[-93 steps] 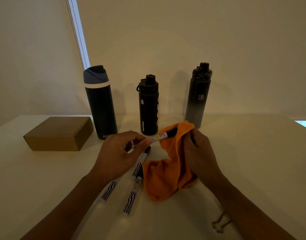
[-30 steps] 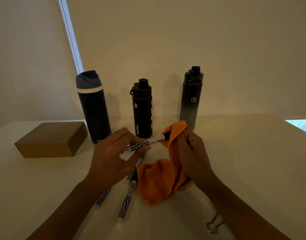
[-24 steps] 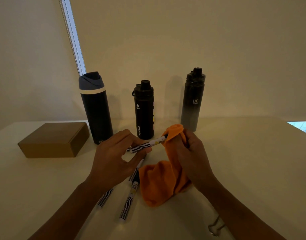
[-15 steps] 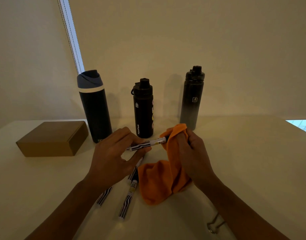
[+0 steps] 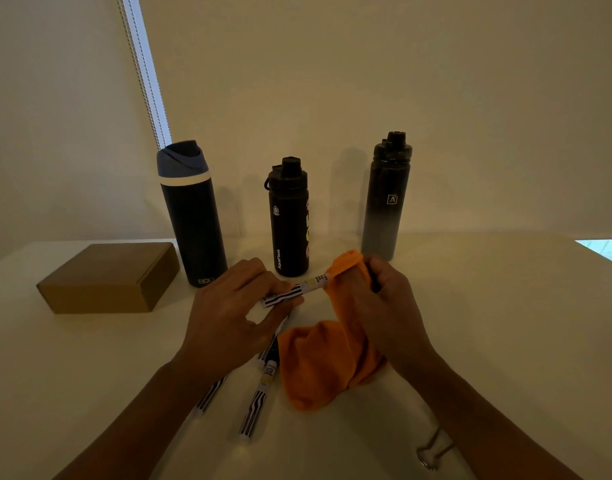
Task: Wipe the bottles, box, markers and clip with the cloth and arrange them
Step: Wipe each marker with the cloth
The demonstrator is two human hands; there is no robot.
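Observation:
My left hand [image 5: 228, 323] pinches the striped end of a white marker [image 5: 297, 289] held above the table. My right hand [image 5: 387, 306] grips the orange cloth [image 5: 318, 368], wrapped around the marker's other end; the rest of the cloth hangs down to the table. Other striped markers [image 5: 256, 403] lie on the table under my left hand, partly hidden. Three dark bottles stand at the back: a blue-lidded one [image 5: 193, 216], a short black one [image 5: 290, 220] and a tall black-to-grey one [image 5: 384, 199]. A brown cardboard box [image 5: 107, 278] sits at the left. A metal binder clip [image 5: 432, 452] lies beside my right forearm.
The white table [image 5: 505, 323] ends at a plain wall behind the bottles. A window-blind strip [image 5: 142, 71] runs down the wall at the left. The table's right corner [image 5: 602, 247] shows at the right edge.
The cloth in my right hand has slid along the marker, now covering its dark cap end. My left hand keeps its hold on the striped end.

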